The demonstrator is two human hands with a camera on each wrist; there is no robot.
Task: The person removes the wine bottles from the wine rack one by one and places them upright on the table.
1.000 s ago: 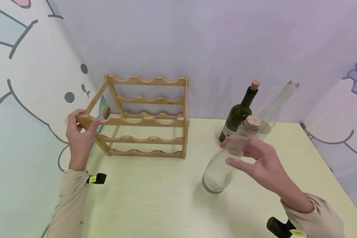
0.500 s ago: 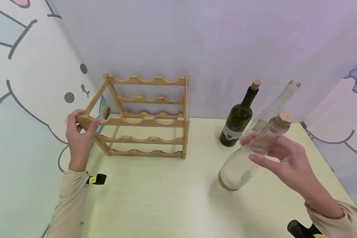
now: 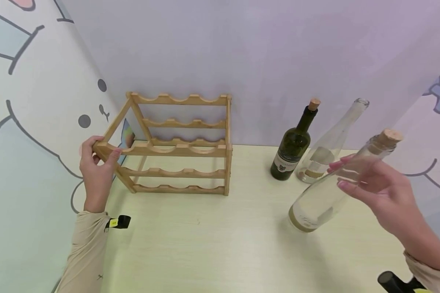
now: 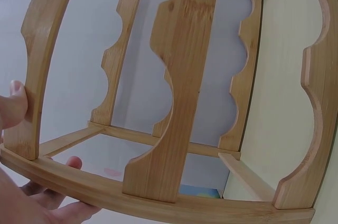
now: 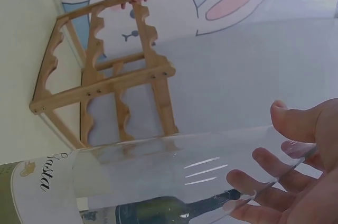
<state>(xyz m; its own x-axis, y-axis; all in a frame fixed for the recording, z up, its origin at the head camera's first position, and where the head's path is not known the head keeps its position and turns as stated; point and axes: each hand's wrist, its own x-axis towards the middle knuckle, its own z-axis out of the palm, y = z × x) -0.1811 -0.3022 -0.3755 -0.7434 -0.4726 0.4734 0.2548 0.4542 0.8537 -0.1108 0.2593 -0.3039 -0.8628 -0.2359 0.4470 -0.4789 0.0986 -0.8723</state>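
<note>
My left hand (image 3: 98, 173) grips the upper front left corner of a wooden wine rack (image 3: 176, 151), its thumb on the scalloped top rail. In the left wrist view, the fingers curl around the rack's side bar (image 4: 79, 177). My right hand (image 3: 390, 195) holds a clear glass bottle (image 3: 319, 205) around its upper part, below the cork (image 3: 390, 137). This bottle leans, neck toward the right and base low to the left, close over the table. Its label (image 5: 42, 184) shows in the right wrist view.
A dark green wine bottle (image 3: 293, 144) with a cork stands upright at the back right. Beside it is an uncorked clear bottle (image 3: 326, 148). The pale table (image 3: 205, 244) meets a plain wall (image 3: 242, 61) behind the rack. Cartoon-printed walls (image 3: 40, 122) flank both sides.
My right hand has moved to the right with the clear corked bottle, tilting it further and uncovering the bottles behind. My left hand has stayed on the rack.
</note>
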